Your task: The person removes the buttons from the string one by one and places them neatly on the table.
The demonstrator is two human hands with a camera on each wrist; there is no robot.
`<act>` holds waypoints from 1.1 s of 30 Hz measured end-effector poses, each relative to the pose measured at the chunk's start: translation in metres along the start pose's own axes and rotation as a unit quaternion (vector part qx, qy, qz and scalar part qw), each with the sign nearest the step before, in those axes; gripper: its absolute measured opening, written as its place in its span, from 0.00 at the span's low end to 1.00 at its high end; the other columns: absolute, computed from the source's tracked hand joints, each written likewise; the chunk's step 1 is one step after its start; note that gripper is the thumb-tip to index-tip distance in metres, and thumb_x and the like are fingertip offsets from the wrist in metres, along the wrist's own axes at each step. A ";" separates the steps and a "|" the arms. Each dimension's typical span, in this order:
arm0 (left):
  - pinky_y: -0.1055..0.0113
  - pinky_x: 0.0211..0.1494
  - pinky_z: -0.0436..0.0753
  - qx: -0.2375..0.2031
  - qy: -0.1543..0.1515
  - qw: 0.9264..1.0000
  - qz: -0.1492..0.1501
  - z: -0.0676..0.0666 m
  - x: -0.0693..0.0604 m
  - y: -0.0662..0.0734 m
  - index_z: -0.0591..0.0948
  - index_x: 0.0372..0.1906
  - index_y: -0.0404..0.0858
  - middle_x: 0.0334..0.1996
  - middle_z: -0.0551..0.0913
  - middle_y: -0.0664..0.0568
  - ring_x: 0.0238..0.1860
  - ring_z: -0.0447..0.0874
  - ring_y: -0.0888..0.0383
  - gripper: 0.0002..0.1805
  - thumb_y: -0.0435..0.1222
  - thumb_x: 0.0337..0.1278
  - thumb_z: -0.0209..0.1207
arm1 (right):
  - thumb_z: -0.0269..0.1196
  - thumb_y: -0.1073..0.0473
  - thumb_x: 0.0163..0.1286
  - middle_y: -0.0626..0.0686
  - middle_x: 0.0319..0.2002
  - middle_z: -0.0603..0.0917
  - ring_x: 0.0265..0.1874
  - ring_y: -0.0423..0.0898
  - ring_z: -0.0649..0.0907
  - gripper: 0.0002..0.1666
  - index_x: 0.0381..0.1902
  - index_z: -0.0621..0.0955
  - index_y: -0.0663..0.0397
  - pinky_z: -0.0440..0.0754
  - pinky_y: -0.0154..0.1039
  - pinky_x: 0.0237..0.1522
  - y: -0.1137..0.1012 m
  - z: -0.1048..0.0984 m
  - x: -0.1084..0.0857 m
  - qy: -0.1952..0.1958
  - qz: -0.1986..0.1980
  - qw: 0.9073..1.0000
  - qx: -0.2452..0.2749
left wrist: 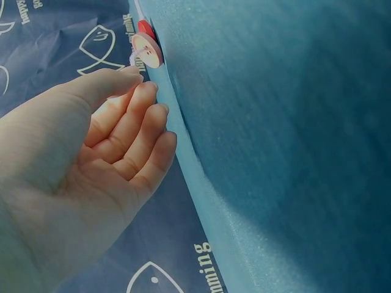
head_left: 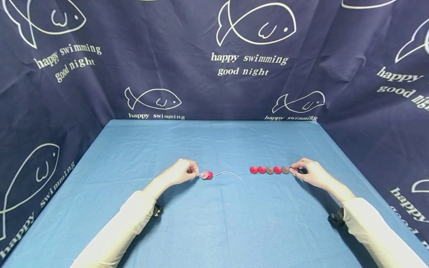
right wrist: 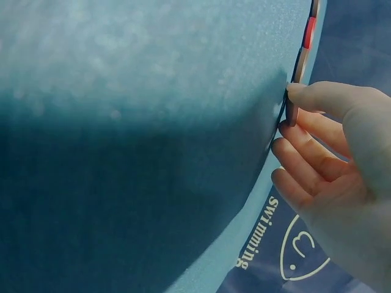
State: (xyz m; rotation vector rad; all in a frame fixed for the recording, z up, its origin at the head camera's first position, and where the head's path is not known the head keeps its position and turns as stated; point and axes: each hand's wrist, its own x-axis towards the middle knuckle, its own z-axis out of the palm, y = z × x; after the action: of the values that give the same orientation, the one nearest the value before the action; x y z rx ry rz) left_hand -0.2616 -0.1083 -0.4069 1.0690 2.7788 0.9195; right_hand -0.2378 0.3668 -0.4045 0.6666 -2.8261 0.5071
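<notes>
My left hand (head_left: 183, 171) pinches the end of a white string (head_left: 228, 172) between thumb and index finger. A pink button (head_left: 205, 175) and a red button (head_left: 210, 175) sit on the string, just right of those fingertips, partly overlapping. In the left wrist view the pink button (left wrist: 148, 50) stands tilted, with the red one (left wrist: 145, 28) behind it. My right hand (head_left: 311, 172) grips a pink button (head_left: 293, 170) at the right end of a row. In the right wrist view the thumb and fingers lie around this button's (right wrist: 292, 113) edge.
The row on the blue cloth (head_left: 214, 223) also holds red buttons (head_left: 253, 170) and brown buttons (head_left: 269, 170). The string's free end trails right, stopping short of the row. Dark curtains (head_left: 201, 74) with fish prints stand behind and at both sides.
</notes>
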 end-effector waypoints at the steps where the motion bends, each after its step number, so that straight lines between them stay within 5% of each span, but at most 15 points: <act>1: 0.74 0.31 0.75 -0.001 0.000 1.000 -0.001 0.000 0.000 0.000 0.81 0.27 0.40 0.23 0.81 0.56 0.25 0.74 0.67 0.04 0.29 0.53 0.59 | 0.65 0.67 0.57 0.54 0.35 0.81 0.33 0.49 0.79 0.11 0.40 0.84 0.62 0.77 0.43 0.35 0.000 0.000 0.000 0.001 -0.001 1.000 -0.001; 33: 0.75 0.31 0.74 -0.007 -0.004 1.000 -0.008 0.000 0.001 0.001 0.80 0.27 0.40 0.21 0.80 0.57 0.24 0.73 0.68 0.04 0.31 0.54 0.60 | 0.66 0.70 0.53 0.55 0.35 0.81 0.34 0.52 0.81 0.14 0.40 0.83 0.64 0.79 0.48 0.37 -0.003 0.002 0.004 0.012 -0.026 1.000 0.002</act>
State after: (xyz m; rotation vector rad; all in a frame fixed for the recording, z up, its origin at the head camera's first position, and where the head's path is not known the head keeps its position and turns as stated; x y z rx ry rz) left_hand -0.2620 -0.1069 -0.4064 1.0442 2.7668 0.9304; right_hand -0.2399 0.3623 -0.4043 0.7271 -2.7786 0.5090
